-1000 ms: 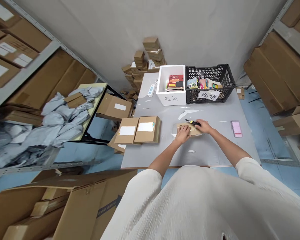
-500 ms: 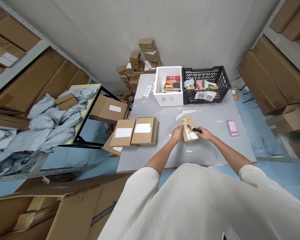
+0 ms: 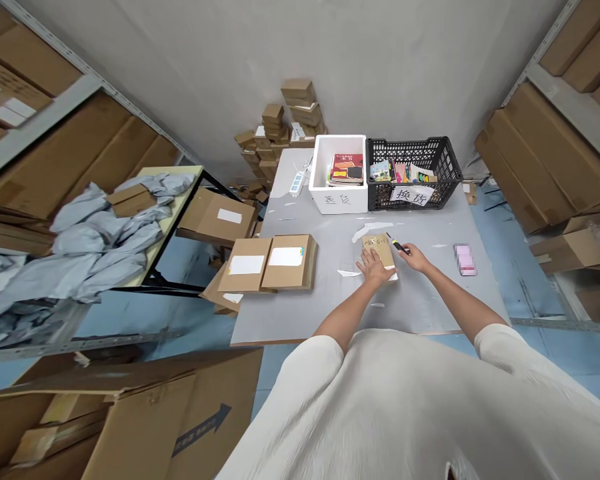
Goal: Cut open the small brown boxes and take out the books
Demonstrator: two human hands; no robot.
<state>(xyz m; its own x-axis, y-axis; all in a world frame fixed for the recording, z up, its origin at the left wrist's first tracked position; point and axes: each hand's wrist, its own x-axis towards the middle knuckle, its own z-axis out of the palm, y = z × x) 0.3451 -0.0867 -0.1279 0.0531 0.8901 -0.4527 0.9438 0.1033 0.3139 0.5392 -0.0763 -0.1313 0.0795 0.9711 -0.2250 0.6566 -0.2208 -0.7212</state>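
Note:
A small cardboard box (image 3: 386, 247) with handwriting and clear tape on top lies on the grey table (image 3: 330, 307). My left hand (image 3: 375, 265) rests on it with fingers spread, covering part of its upper face. A white patch shows at the box's near edge. Just right of the box, my right hand (image 3: 414, 257) is wrapped round a black and yellow utility knife (image 3: 400, 247). Its tip points up and left, close to the box's far right corner; whether it touches cannot be told.
Two labelled cardboard boxes (image 3: 289, 263) sit left on the table. Behind stand a white foam bin (image 3: 337, 200) and a black crate (image 3: 443, 190), both holding books. A pink, blurred item (image 3: 465, 260) lies at right. Grey parcels (image 3: 105, 233) cover a side table.
My left hand has moved from the box's left side onto its top, fingers now spread. The knife has shifted right, from over the box's middle to its right edge.

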